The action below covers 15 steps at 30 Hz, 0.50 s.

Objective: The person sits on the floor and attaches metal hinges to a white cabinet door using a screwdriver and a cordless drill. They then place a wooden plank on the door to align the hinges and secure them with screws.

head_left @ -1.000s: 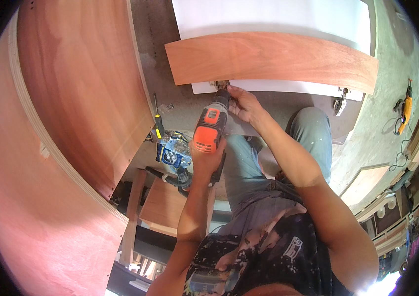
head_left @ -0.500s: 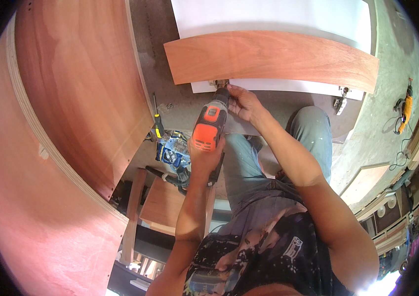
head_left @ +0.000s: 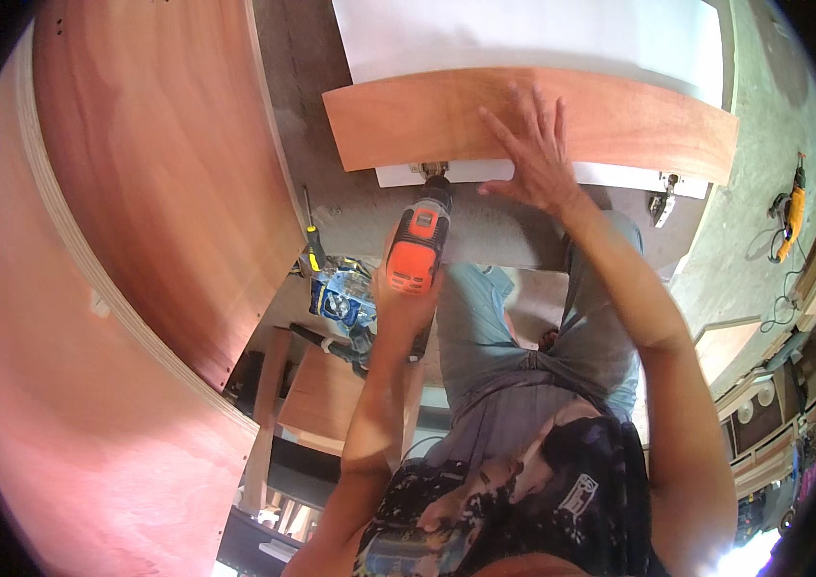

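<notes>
My left hand (head_left: pixel 406 306) is wrapped round the handle of an orange and black cordless drill (head_left: pixel 414 258). The drill's front end meets a metal cabinet hinge (head_left: pixel 429 169) at the near edge of a white panel (head_left: pixel 542 38). Across that panel lies a reddish wooden board (head_left: pixel 408 120). With fingers spread, my right hand (head_left: pixel 540 165) is over the board's near edge, right of the drill; whether it presses on the wood I cannot tell. A second hinge (head_left: pixel 663 202) sits at the panel's right end. The drill's bit is hidden.
Large plywood panels (head_left: pixel 158 183) stand at the left. Beside them lie a yellow and black screwdriver (head_left: pixel 314 247) and a blue plastic package (head_left: pixel 342 296). On the floor at right is a corded yellow power tool (head_left: pixel 789 223). A wooden box (head_left: pixel 321 399) is near my left forearm.
My right hand has left the drill's tip and hinge, moving up and right with fingers spreading over the board. The drill stays at the hinge in my left hand, and the view has shifted slightly.
</notes>
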Tool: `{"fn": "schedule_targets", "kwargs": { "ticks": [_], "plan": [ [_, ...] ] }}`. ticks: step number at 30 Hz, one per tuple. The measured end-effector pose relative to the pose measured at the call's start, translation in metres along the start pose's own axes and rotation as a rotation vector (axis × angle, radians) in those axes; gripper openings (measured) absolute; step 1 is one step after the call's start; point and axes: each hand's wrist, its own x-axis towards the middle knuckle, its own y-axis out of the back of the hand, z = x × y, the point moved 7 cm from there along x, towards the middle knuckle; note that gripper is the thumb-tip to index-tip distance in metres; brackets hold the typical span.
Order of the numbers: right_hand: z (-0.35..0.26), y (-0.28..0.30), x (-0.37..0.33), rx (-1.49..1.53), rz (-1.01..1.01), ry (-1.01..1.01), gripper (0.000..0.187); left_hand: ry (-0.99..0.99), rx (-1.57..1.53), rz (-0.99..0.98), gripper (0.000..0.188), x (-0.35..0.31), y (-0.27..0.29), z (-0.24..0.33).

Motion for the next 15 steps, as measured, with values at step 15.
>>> {"fn": "schedule_targets", "kwargs": {
  "ticks": [15],
  "plan": [
    [0.038,-0.02,0.025,-0.242,-0.326,0.134,0.146,0.034,0.063,-0.078,0.071,0.002,-0.003,-0.023]
  ]
}}
